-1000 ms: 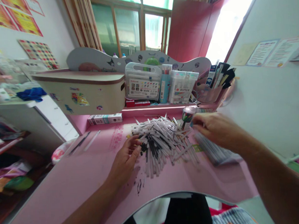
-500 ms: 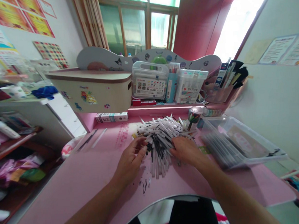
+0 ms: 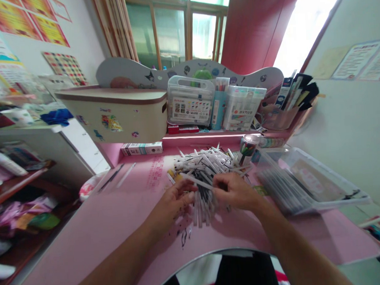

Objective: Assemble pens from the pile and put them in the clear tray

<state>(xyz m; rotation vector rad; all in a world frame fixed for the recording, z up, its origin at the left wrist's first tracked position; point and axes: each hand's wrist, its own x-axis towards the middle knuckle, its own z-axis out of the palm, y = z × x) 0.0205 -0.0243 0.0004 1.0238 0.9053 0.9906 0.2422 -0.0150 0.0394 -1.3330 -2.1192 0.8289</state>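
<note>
Pen [image 3: 196, 181] now off pile [image 3: 206, 162] — L hand [image 3: 176, 200], R hand [image 3: 236, 193] pinch it.

Pink desk [image 3: 117, 213]: a pile of white pens [image 3: 206, 165] lies at centre. The right hand [image 3: 238, 193] pinches one white pen [image 3: 196, 181] by its end, above the pile's near edge. The left hand [image 3: 176, 200] is curled just beside that pen's other end. A clear plastic tray [image 3: 320, 183] stands to the right.

Pen pile [image 3: 206, 167] central on the desk [image 3: 102, 230], one pen [image 3: 196, 181] between left hand [image 3: 175, 200] and right hand [image 3: 238, 193] at its near side; tray [image 3: 308, 183] by the right edge; cup [image 3: 247, 147] behind, between pile and tray; cases [image 3: 190, 101] on the shelf [image 3: 205, 137] along the back edge.
</note>
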